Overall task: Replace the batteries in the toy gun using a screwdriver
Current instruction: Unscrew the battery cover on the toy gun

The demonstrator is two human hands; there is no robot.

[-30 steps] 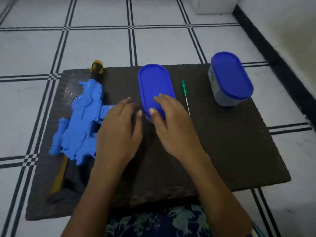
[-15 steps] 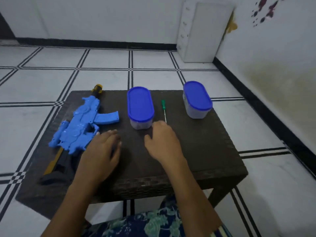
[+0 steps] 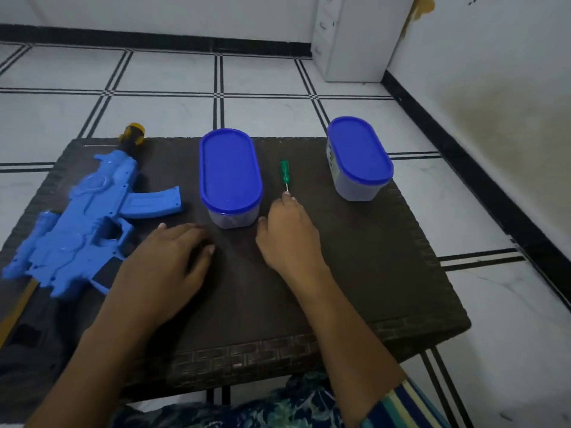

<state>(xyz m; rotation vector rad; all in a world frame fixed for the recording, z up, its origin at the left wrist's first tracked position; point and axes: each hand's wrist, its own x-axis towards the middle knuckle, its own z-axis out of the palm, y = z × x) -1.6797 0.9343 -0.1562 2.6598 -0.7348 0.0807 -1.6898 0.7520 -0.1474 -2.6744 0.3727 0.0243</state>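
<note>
A blue toy gun [image 3: 83, 223] with a yellow muzzle lies on its side at the left of the dark woven table [image 3: 355, 273]. A small screwdriver [image 3: 285, 172] with a green handle lies between two blue-lidded containers, its shaft pointing toward me. My right hand [image 3: 287, 239] rests on the table with its fingertips touching the tip of the screwdriver's shaft. My left hand [image 3: 167, 267] lies flat on the table beside the gun's grip, holding nothing. No batteries are visible.
One lidded container [image 3: 230, 177] stands in the middle of the table, just beyond my hands. A second container [image 3: 358, 157] stands at the back right. A white cabinet [image 3: 349, 38] is against the far wall. White tiled floor surrounds the table.
Both hands came off the middle container and drew back onto the table. My right hand's fingertips have since moved forward to the screwdriver's tip. The view lifted and pulled back.
</note>
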